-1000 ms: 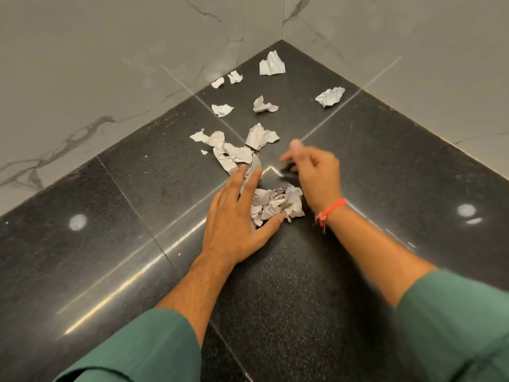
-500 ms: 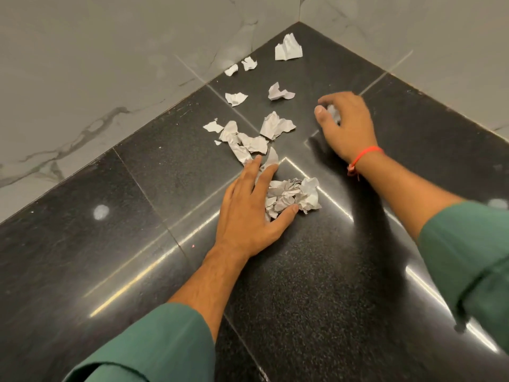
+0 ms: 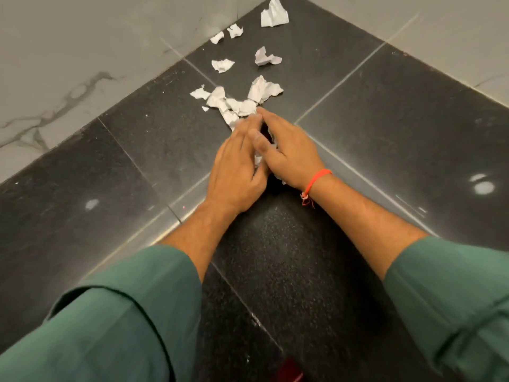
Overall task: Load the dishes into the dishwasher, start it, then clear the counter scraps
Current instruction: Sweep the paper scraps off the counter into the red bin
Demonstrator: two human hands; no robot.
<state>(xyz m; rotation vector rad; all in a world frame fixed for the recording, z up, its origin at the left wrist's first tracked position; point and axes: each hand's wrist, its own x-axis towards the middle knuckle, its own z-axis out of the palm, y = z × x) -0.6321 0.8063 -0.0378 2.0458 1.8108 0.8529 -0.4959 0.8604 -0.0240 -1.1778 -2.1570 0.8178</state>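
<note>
On the black granite counter (image 3: pixel 413 128), the left hand (image 3: pixel 234 166) and right hand (image 3: pixel 292 153) lie side by side with their thumbs touching, cupped over a small heap of crumpled paper scraps (image 3: pixel 259 158) of which only slivers show between them, so whether the fingers actually clamp the paper cannot be told. A cluster of loose scraps (image 3: pixel 237 103) lies just beyond the fingertips, touching them, and more pieces trail on toward the counter's far corner, the largest torn piece (image 3: pixel 274 15) nearest it. An orange thread (image 3: pixel 316 180) circles the right wrist, and green sleeves (image 3: pixel 124 326) cover both forearms toward the near edge.
</note>
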